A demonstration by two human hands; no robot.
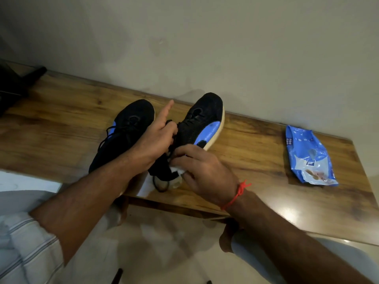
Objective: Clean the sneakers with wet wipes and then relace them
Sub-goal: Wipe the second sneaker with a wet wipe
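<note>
Pinching lace [171, 125], left hand [158, 138], right hand [202, 167] clamping half-hidden wipe [178, 171]

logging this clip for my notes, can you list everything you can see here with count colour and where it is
sneakers: 2, black with blue panels and cream soles, side by side on the table, toes towards the wall
laces: black, one loose loop trailing at the near table edge
wet wipe: 1, white, under the right hand's fingers at the right sneaker's heel
wipes packet: 1, blue and white, lying on the table to the right
table: 1, brown wood, against the wall
dark object: black, far left; cannot tell what
red thread: 1, round the right wrist
left hand: grips the right sneaker's laces, forefinger straight
right hand: holds the wet wipe
</note>
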